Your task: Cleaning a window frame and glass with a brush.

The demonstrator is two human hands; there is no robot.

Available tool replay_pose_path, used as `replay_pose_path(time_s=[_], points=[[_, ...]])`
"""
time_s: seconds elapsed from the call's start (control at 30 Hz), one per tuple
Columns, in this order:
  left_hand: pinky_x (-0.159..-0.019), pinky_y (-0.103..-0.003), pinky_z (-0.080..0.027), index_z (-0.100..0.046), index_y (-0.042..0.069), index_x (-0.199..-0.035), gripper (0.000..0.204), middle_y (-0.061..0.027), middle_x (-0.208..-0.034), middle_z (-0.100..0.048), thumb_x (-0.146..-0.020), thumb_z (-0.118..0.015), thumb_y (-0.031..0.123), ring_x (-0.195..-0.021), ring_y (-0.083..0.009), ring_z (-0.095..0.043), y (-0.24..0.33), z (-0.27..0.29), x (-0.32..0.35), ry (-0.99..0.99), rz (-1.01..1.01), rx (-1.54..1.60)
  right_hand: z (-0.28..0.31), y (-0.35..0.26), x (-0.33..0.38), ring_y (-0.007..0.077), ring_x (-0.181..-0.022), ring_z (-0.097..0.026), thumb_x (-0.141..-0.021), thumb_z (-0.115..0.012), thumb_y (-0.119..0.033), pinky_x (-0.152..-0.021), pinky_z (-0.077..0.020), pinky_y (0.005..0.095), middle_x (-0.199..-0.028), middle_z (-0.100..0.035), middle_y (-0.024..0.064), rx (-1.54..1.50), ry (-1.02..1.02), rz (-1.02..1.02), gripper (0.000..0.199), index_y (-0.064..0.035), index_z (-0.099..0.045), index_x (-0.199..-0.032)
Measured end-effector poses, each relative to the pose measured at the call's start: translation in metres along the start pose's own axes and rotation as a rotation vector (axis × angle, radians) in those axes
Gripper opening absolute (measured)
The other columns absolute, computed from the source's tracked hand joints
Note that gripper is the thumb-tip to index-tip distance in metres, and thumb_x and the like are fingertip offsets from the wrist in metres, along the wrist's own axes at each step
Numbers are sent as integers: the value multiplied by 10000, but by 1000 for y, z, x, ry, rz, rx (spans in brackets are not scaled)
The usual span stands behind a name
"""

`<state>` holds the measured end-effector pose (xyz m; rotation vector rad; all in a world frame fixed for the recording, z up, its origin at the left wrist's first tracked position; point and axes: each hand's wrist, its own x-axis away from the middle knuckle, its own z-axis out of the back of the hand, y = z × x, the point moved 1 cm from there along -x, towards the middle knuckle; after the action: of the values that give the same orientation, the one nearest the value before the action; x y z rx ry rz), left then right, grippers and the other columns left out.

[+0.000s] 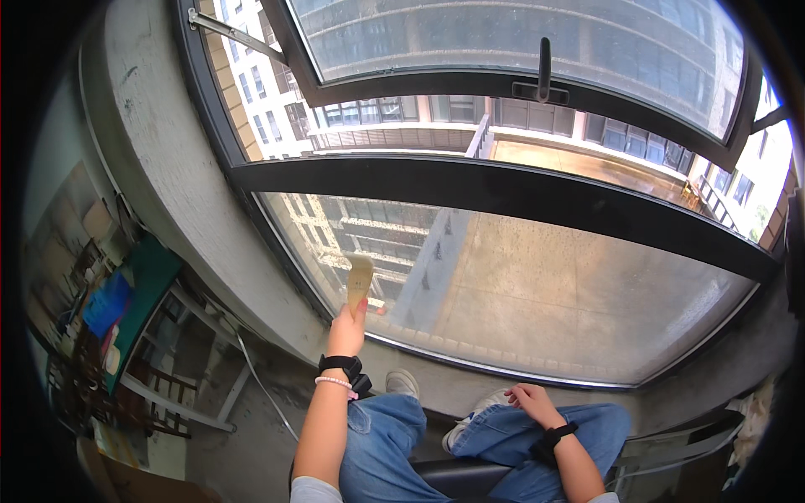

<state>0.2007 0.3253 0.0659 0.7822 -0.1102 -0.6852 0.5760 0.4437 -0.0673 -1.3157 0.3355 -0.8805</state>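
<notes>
My left hand (pixel 346 332) is closed around the lower end of a flat, pale wooden brush (pixel 360 283). The brush points upward, its lighter end in front of the lower window pane (pixel 537 285). Whether that end touches the glass I cannot tell. Resting on my blue jeans (pixel 599 427) near the knee, my right hand (pixel 534 402) holds nothing, its fingers loosely bent and apart. A black band circles each wrist, and a beaded bracelet sits on the left one.
Above a dark crossbar (pixel 470 184) the tilted window sash (pixel 436 86) stands outward, with a handle (pixel 545 71). A concrete ledge (pixel 453 365) runs below the glass. At left, a green-topped table (pixel 155 285) carries a blue bag (pixel 109 303), with a white cable (pixel 260 377) nearby.
</notes>
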Motion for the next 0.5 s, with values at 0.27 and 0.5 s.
replay_pose_path(time_s=[0.27,0.5], points=[[-765,-427,-456,-647,2,-873,583,-226,-882,-628,-801,-517,565,-888,-383,-583,-41,-12,1,-699,154,-690,1,4,1,128,-672,-581,-882,-459,-217,-621,-468,247,-754,-633,87,17,-14,-7,302,18,-638,-942],[-650,-441,-445,-558,3,-962,388,-239,-795,-597,-888,-503,380,-761,-430,-561,14,22,14,257,-30,-51,0,6,3,130,-673,-580,-884,-463,-228,-626,-464,258,-762,-637,85,54,-30,12,302,9,-638,-951]])
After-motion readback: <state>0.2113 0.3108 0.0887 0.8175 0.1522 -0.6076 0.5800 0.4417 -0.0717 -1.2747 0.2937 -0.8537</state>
